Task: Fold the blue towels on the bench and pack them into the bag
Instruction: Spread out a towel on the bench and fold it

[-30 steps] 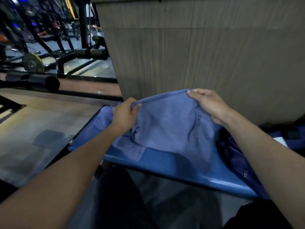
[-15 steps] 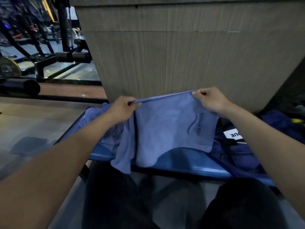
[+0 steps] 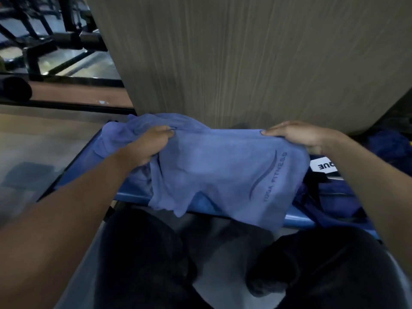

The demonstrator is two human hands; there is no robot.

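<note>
1. Fingers of the left hand (image 3: 146, 145) curl tightly round one top corner of a blue towel (image 3: 225, 172); the right hand (image 3: 299, 136) pinches the other corner.
2. The towel hangs over the blue bench (image 3: 298, 218), printed with a logo.
3. More towels (image 3: 116, 134) lie bunched behind the left hand.
4. A dark bag (image 3: 338, 192) sits just right.
5. A wood-grain panel (image 3: 245, 59) stands behind.

The counter (image 3: 138, 194) is the landmark. Directly behind it a wood-grain wall (image 3: 256, 63) stands close and blocks reach that way. On its right end a dark blue bag (image 3: 334, 197) takes the surface. A blue towel (image 3: 223, 170) covers its middle and a second towel (image 3: 124, 134) lies bunched toward its left end. Left of the counter the floor (image 3: 44, 141) is open.
</note>
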